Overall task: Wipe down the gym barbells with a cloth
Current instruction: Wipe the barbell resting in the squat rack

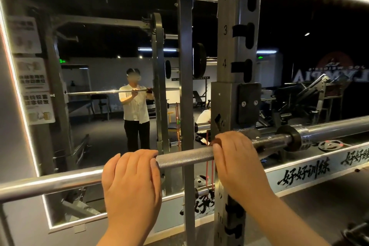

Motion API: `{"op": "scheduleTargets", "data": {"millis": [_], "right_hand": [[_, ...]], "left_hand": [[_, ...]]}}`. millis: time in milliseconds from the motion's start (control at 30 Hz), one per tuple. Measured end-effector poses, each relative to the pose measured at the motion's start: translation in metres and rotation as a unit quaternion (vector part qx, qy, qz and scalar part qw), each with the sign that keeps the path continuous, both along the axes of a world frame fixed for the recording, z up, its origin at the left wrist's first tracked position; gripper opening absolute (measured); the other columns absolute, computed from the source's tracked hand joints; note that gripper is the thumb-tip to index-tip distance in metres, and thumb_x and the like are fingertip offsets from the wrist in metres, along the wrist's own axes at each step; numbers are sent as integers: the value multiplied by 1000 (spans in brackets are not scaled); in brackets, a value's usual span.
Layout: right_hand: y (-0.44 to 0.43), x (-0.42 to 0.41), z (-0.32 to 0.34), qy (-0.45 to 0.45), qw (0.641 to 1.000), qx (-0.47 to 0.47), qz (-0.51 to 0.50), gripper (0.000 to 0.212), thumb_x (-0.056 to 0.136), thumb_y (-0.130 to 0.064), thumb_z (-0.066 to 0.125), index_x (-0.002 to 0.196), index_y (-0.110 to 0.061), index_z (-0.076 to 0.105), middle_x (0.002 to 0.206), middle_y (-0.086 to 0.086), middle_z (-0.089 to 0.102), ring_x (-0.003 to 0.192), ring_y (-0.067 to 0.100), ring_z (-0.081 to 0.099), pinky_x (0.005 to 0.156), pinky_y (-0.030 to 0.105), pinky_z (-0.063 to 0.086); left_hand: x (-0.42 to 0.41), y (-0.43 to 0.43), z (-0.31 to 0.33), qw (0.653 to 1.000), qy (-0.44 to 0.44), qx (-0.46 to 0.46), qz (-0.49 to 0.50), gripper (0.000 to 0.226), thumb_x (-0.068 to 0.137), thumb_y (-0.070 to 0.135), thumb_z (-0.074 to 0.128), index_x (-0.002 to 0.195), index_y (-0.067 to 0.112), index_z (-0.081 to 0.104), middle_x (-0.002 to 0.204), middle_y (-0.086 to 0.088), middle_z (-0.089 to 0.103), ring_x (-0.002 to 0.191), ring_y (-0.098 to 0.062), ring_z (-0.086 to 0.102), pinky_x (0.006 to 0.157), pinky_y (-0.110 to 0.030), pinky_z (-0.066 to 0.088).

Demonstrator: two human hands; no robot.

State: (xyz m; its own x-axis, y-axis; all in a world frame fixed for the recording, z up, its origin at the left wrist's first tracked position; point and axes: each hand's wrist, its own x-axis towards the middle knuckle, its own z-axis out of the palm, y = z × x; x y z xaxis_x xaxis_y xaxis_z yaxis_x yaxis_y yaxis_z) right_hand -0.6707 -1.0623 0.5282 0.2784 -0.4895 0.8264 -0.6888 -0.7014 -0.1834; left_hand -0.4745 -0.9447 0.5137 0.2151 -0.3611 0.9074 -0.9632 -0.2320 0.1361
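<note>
A steel barbell (183, 159) runs across the view from lower left to upper right, resting in a squat rack. My left hand (131, 173) grips the bar where its smooth part meets the knurled part, fingers curled over the top. My right hand (237, 158) is further right, just in front of the rack upright, curled over the bar. A dark brownish cloth (218, 142) shows only as a small edge under its fingertips. Most of the cloth is hidden by the hand.
The grey rack upright (235, 46), with numbered slots, stands right behind my right hand. The barbell sleeve (329, 129) and collar extend right. A wall mirror (111, 66) ahead reflects a person at the bar. A red band (209, 170) hangs below, and a small plate (330, 144) lies at the right.
</note>
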Motion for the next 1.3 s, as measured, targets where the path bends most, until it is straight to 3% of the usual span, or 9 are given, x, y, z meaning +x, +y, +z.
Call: {"op": "scheduleTargets", "data": {"millis": [67,133,300,467,567,767,967,1133,1300], "right_hand": [[-7,2,18,39,999,5,-21,46,102,-42,19,102,-24,62,94,-10,58,93,12,54,93,41,53],[-7,5,19,35,999,34,-15,50,102,-44,13,102,-26,60,94,-13,54,94,10,50,95,40,49],[12,5,-22,-60,998,16,8,49,109,-46,19,136,-22,51,139,-7,50,143,18,35,123,43,27],[0,5,22,66,996,44,-32,34,107,-42,25,101,-28,55,96,-11,55,95,11,49,96,35,47],[-4,10,27,93,993,64,-41,33,107,-42,25,97,-33,56,92,-15,54,93,8,48,97,36,44],[13,20,-20,-63,998,3,-29,40,109,-43,26,132,-26,53,133,-10,52,139,17,37,122,48,28],[-3,10,25,90,993,61,-40,31,104,-40,23,95,-37,53,88,-20,50,91,5,49,109,40,39],[16,32,20,63,988,85,-108,45,101,-36,18,106,-29,62,105,-10,59,110,17,51,109,46,38],[39,46,9,62,995,74,13,63,98,-50,7,130,-27,56,128,-9,56,130,15,43,123,45,24]], "left_hand": [[0,-1,0,1000,2,1,-2,37,100,36,37,109,20,69,101,-3,71,95,-31,67,103,-50,35],[0,-1,0,1000,7,6,-5,39,102,37,35,110,20,69,102,-2,71,96,-30,66,104,-51,36],[1,1,0,1000,2,10,-8,38,101,35,35,110,20,69,102,-1,70,97,-29,66,106,-50,34],[2,-1,-2,1000,-5,13,1,44,100,39,33,110,19,71,102,-3,71,96,-31,68,105,-50,35],[0,0,0,1000,-6,10,0,42,101,38,34,108,20,70,101,-1,71,95,-29,67,105,-48,34],[3,-1,-3,1000,-11,12,-8,38,101,38,36,109,22,69,101,1,69,95,-27,66,107,-44,32],[3,-1,-1,1000,-13,5,-12,36,102,38,37,110,23,69,103,2,70,98,-25,66,107,-45,33],[3,-1,-3,1000,-6,4,-12,40,104,38,33,111,21,70,104,1,70,98,-25,65,107,-47,36],[2,-3,-5,1000,-14,-13,-11,37,103,35,37,109,19,69,103,-2,70,97,-27,65,106,-47,36]]}}
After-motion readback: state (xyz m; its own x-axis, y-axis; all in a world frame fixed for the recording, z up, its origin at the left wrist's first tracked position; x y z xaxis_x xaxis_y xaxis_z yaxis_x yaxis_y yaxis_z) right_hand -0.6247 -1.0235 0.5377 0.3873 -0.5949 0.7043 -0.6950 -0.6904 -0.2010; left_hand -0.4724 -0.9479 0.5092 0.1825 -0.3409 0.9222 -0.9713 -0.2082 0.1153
